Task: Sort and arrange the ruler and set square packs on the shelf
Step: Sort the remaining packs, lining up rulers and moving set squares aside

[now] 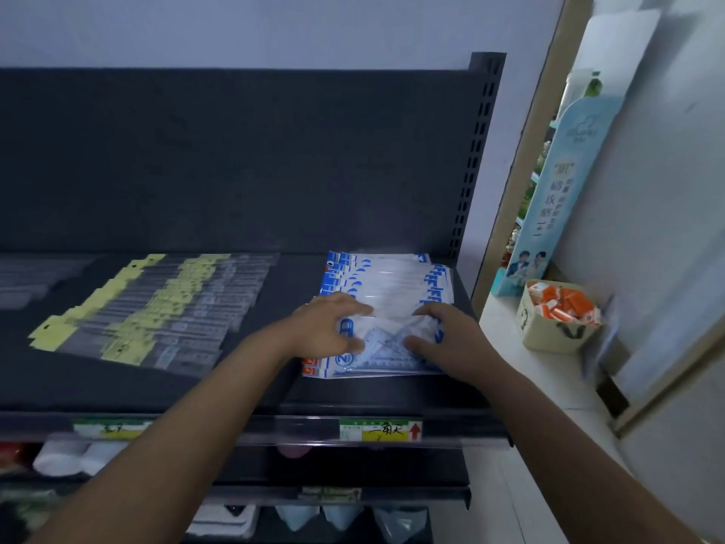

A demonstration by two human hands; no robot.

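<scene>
- Ruler packs [129, 308] with yellow tags are lying on the left of the shelf [78, 386] in two overlapping rows. They are too blurred to count.
- One left hand [329, 327] is grasping the left end of the front set square pack [386, 347], fingers over its far edge, thumb on its face.
- Set square packs [392, 276] are lying in one overlapping row at the shelf's right end, behind the held one, too overlapped to count.
- One right hand [447, 335] is gripping that same pack's right end, fingers curled.
- One box [549, 331] of orange packets is sitting right of the shelf.
</scene>
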